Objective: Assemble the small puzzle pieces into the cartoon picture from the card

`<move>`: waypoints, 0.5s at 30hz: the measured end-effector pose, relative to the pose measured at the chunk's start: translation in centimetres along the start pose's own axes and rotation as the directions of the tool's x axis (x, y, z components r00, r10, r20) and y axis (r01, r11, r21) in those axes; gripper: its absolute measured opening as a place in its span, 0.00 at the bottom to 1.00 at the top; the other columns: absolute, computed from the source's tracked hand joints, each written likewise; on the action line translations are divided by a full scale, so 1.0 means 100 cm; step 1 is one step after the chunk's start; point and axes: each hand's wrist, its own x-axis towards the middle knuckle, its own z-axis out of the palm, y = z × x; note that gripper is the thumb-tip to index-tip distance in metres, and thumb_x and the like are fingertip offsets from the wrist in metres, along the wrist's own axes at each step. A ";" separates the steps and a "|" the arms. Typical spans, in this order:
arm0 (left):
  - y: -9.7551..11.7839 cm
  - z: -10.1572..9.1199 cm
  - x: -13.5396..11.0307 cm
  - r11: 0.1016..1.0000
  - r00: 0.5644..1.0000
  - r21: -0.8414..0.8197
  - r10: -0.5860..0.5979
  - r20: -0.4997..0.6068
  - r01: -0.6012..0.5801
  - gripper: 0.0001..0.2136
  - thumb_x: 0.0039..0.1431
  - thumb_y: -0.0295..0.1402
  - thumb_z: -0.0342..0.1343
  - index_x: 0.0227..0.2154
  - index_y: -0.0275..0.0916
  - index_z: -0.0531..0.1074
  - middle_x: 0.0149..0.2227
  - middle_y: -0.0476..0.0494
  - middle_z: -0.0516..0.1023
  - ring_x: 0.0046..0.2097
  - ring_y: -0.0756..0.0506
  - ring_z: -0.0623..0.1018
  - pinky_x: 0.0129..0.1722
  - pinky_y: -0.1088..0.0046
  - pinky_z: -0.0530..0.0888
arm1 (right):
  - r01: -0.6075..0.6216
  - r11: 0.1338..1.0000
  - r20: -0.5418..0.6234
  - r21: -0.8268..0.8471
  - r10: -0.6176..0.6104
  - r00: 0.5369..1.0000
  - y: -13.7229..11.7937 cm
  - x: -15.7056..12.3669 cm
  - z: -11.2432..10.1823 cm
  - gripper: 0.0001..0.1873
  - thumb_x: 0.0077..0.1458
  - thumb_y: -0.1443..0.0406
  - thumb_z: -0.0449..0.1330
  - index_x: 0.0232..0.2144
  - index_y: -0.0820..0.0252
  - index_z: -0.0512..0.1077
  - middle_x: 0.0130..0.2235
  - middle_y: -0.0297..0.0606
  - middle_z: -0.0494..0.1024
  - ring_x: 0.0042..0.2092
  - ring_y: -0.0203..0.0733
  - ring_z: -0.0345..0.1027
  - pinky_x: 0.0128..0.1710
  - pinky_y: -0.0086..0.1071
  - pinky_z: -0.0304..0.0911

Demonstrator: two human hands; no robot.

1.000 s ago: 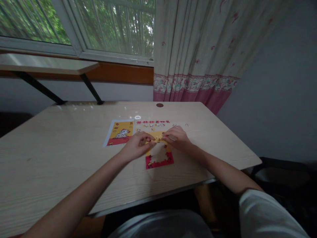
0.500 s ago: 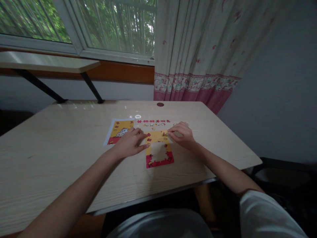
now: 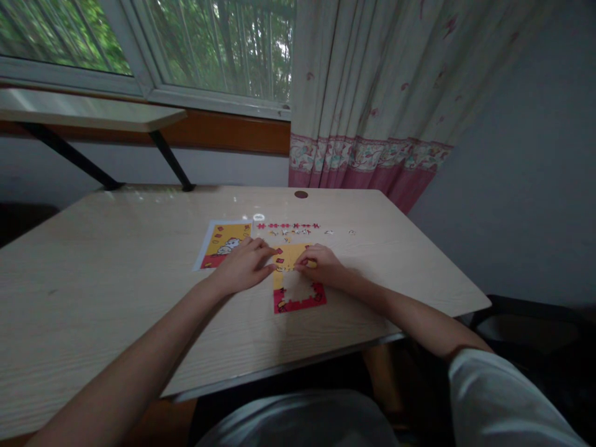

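Observation:
A partly built jigsaw puzzle [image 3: 298, 297], a yellow and red frame with a bare middle, lies on the wooden table [image 3: 116, 298]. My left hand [image 3: 244, 266] rests at the puzzle's left edge, fingers stretched out and touching it. My right hand [image 3: 321, 266] lies over the puzzle's upper right part with fingers curled down; what the fingertips pinch, if anything, is too small to make out. Several loose pieces [image 3: 291, 229] lie in rows just behind the puzzle.
A printed reference picture [image 3: 218, 243] with a yellow and red cartoon lies left of the puzzle. A cable hole [image 3: 301, 194] sits near the table's far edge. Behind stand a window, a wooden shelf [image 3: 88, 112] on black brackets and a flowered curtain [image 3: 372, 99].
My right hand has moved left and nearer, from the loose pieces onto the puzzle's upper part. My left hand has stayed at the left edge with only a small shift.

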 end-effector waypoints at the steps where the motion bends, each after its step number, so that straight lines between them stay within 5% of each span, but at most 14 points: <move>1: 0.001 0.001 0.000 1.000 1.000 0.006 -0.008 -0.002 0.008 0.18 0.60 0.41 0.47 0.46 0.37 0.72 0.39 0.39 0.71 0.42 0.40 0.69 0.45 0.61 0.65 | -0.005 1.000 0.011 0.000 0.005 1.000 -0.001 0.001 -0.001 0.02 0.49 0.66 0.64 0.26 0.58 0.75 0.28 0.33 0.76 0.33 0.35 0.66 0.38 0.30 0.58; 15: 0.014 0.000 0.003 0.990 0.992 0.070 -0.120 -0.036 0.123 0.22 0.55 0.49 0.50 0.43 0.36 0.73 0.40 0.38 0.72 0.43 0.36 0.68 0.44 0.58 0.66 | -0.001 0.993 0.014 -0.116 0.002 1.000 -0.002 0.001 0.005 0.03 0.50 0.64 0.63 0.28 0.58 0.75 0.30 0.34 0.76 0.35 0.37 0.66 0.39 0.31 0.56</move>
